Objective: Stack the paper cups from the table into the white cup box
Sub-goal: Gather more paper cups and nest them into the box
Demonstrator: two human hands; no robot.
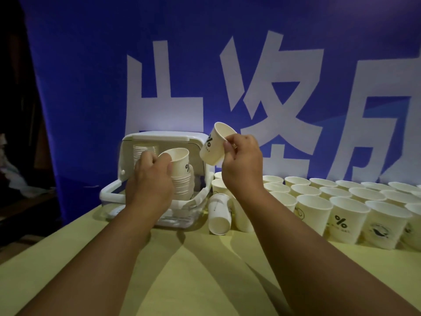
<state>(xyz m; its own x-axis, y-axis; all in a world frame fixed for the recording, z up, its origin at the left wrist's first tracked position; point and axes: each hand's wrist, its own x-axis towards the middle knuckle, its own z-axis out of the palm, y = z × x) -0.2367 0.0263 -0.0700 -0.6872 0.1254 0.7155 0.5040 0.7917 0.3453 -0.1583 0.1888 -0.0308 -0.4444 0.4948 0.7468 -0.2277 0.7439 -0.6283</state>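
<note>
We log: left hand (pixel 149 176) curls its fingers round the "%" cup stack (pixel 182 184) in the glossy white cup box (pixel 159 137); right hand (pixel 242 161) pinches 1 tapered "%" paper cup (pixel 213 147), tilted

We log: yellow table (pixel 205 270) | white cup box (pixel 164 136) far left | toppled cup (pixel 219 213) just beside it | upright cups (pixel 344 215) in rows, right

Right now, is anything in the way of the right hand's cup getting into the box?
Yes. The left hand holds another paper cup atop the stack in the white cup box, where the tilted cup in the right hand would land.
</note>
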